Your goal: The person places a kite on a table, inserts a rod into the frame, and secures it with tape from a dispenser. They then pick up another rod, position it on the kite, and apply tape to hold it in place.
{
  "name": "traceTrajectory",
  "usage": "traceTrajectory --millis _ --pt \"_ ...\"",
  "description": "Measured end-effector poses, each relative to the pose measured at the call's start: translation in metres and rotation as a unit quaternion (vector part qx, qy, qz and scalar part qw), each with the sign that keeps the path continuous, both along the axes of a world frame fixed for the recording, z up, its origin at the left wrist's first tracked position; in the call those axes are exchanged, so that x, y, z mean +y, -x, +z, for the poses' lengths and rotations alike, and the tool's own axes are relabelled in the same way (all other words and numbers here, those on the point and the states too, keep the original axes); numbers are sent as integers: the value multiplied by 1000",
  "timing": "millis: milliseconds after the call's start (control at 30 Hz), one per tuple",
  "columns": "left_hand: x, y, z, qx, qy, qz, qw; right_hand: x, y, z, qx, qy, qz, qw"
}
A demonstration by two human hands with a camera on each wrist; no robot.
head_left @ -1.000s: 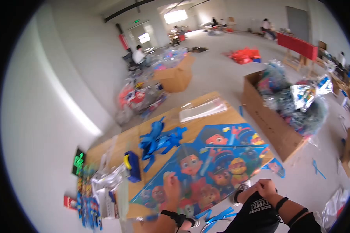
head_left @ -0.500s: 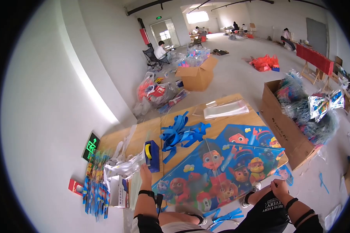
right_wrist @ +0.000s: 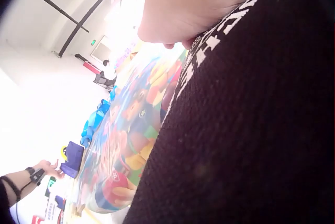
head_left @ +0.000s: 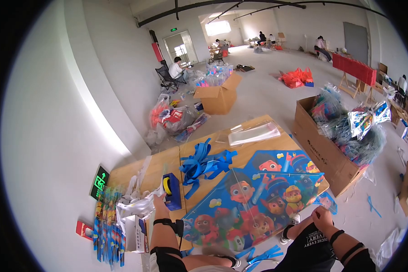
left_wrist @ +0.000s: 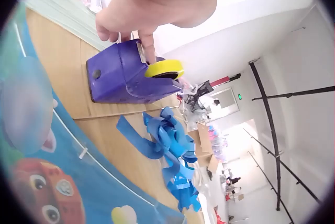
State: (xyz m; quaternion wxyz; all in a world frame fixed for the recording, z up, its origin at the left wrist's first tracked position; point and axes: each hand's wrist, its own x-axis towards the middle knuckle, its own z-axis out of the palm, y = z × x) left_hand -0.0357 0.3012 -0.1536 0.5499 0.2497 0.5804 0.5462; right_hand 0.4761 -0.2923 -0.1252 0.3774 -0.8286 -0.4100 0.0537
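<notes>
My left hand is at the blue tape dispenser, near the left side of the table. In the left wrist view, one finger reaches straight to the dispenser's edge beside the yellow tape roll; the other fingers bend loosely. My right hand rests on the thigh over black shorts, fingers loosely curled; its palm side is hidden. In front of me lies a blue kite printed with cartoon figures, thin rods running across it. Another printed sheet shows beneath its far edge.
Blue ribbons lie behind the kite, and clear plastic sleeves at the far edge. A white box and white bags stand left. Large cartons filled with wrapped goods flank the table. Several people sit farther back.
My left hand has moved left from over the kite to the tape dispenser, its fingers now at the dispenser's edge. The right hand stays on the thigh. The head view has shifted.
</notes>
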Motion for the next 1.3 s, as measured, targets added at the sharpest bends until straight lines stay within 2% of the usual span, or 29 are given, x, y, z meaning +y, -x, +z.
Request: traceTrajectory --millis 33,100,133,200,233,300,400,533,600,633,667,700,733,800,833,900,933,967,1033,1067,1100,1133,1167,1200,1267,1300 --pt "-5 -6 13 -1 0 0 1000 0 0 0 5 -3 1 1000" --pt "-16 -11 35 96 8 -78 992 1 1 2 10 -2 6 1000" --pt "-26 -9 41 97 12 -75 992 3 2 3 6 -1 7 1000" --pt "-36 -2 41 236 39 -73 968 4 3 3 4 2 9 1000" --pt "-40 5 32 238 40 -72 968 6 3 2 7 3 8 1000" --pt "-54 21 13 127 74 -89 985 8 4 -1 17 5 3 1000" --pt "-85 19 4 174 90 -81 977 11 5 1 -2 6 17 1000" --pt "-87 22 -14 189 87 -109 972 11 5 0 -3 18 23 1000" --pt "-75 26 -33 340 6 -84 937 12 9 3 -1 7 16 1000" --pt "-75 28 -32 339 7 -83 937 12 8 3 -2 8 17 1000" --pt "-85 25 -11 463 40 -131 875 12 7 3 4 15 10 1000" --pt "-97 22 6 577 73 -177 794 11 8 2 9 22 2 1000" --pt "-110 21 11 577 74 -176 794 11 10 2 9 22 3 1000" --pt "-119 8 15 619 24 -81 781 13 9 4 -9 36 -5 999" --pt "-119 -3 17 617 14 -83 782 12 5 2 -12 29 -13 999" --pt "-121 -25 32 519 -241 -123 811 12 5 -4 -22 27 16 999" --pt "-134 -44 41 398 -268 -162 862 11 6 0 8 46 14 999" --pt "-176 -76 81 268 -288 -199 897 15 12 15 7 41 7 999" --pt "-253 -121 148 239 -360 -335 837 19 22 42 76 105 -18 991" --pt "-281 -139 157 168 -322 -396 843 23 12 23 108 109 11 988" --pt "-303 -156 160 98 -281 -455 839 28 14 27 161 43 64 984" --pt "-321 -170 157 101 -279 -501 813 36 24 33 212 -22 118 970" --pt "-339 -182 152 103 -271 -547 785 40 40 61 218 -38 183 958" --pt "-357 -198 151 103 -268 -555 781 45 55 93 226 -52 245 941" --pt "-393 -225 151 83 -260 -581 767 54 74 111 229 -138 317 910" --pt "-407 -234 148 80 -245 -597 760 51 80 118 244 -118 310 911"
